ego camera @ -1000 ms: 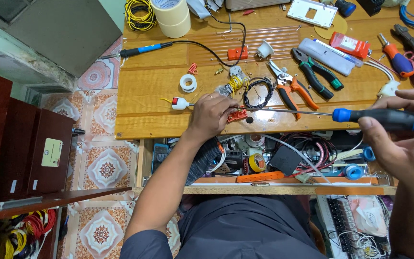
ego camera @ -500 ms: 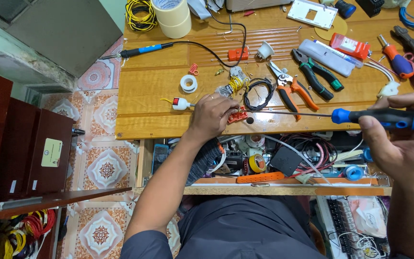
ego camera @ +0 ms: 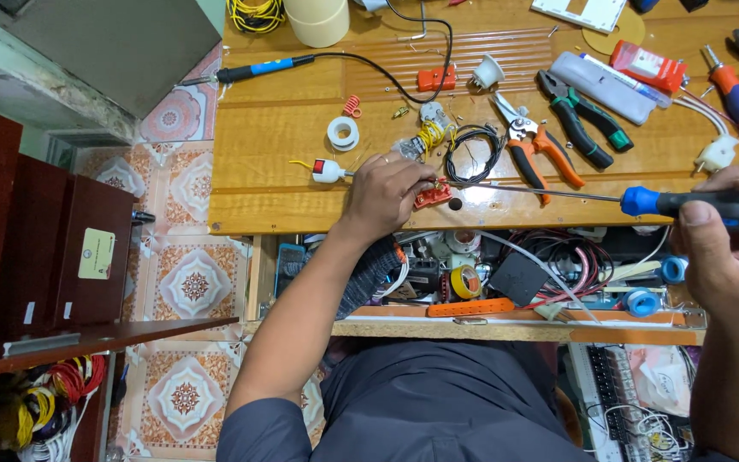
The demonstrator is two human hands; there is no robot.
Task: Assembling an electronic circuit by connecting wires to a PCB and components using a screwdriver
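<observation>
My left hand [ego camera: 385,192] rests on the wooden workbench [ego camera: 267,128] and pinches a small red electrical part [ego camera: 432,195] near the bench's front edge. My right hand [ego camera: 729,248] grips the blue-and-black handle of a long screwdriver [ego camera: 694,205]. Its thin shaft runs left across the bench, and the tip reaches the red part at my left fingers. A coil of black wire [ego camera: 472,154] lies just behind the red part.
Orange-handled cutters [ego camera: 540,150], green-handled pliers [ego camera: 583,124], a white tape roll [ego camera: 343,133], a blue soldering iron [ego camera: 258,68] and a white plug [ego camera: 327,171] lie on the bench. An open drawer [ego camera: 506,282] below holds wires and tape. Dark red cabinets [ego camera: 36,248] stand at left.
The screwdriver and my right hand have shifted slightly down and right. My left hand stays on the red part.
</observation>
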